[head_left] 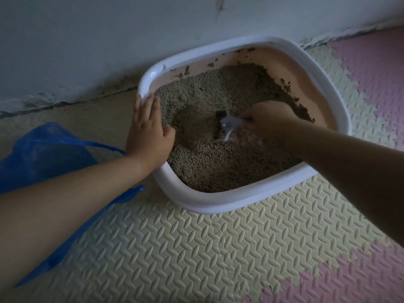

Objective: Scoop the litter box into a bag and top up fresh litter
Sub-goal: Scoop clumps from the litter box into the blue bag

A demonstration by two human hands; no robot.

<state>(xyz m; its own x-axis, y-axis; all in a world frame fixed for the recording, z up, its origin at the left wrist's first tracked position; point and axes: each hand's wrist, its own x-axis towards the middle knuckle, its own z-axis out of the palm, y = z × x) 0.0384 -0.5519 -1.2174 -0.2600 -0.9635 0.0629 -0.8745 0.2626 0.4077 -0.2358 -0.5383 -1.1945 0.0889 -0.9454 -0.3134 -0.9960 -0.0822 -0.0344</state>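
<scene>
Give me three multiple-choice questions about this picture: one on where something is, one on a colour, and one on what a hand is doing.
1. Relative to the litter box, the bag lies:
A. inside it
B. on the floor to its left
C. on top of it

2. The box's rim is:
A. white
B. green
C. black

3. The right hand:
A. hangs idle
B. grips the scoop in the litter
C. lifts the box

Answers:
1 B: the blue bag is spread on the floor outside the box's left side.
2 A: the rim shows white around the pinkish inner wall.
3 B: its fingers curl round the scoop's handle, with the scoop's front end down in the litter.
</scene>
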